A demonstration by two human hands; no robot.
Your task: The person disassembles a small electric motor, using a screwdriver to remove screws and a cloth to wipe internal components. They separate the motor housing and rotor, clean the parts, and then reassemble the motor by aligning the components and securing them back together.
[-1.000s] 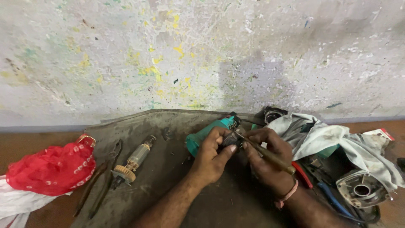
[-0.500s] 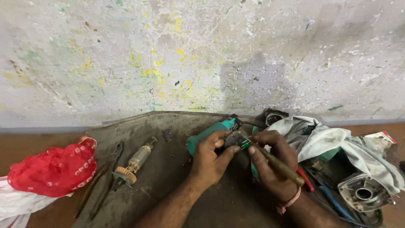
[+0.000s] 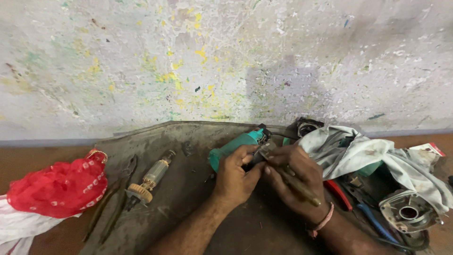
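A paint-flecked, pale plaster wall [image 3: 226, 61] rises behind a reddish-brown floor [image 3: 42, 158] in dim light.

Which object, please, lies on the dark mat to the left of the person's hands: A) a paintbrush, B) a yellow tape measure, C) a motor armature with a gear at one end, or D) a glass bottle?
C: a copper-wound motor armature with a tan gear lies on the dark mat, left of the left hand.
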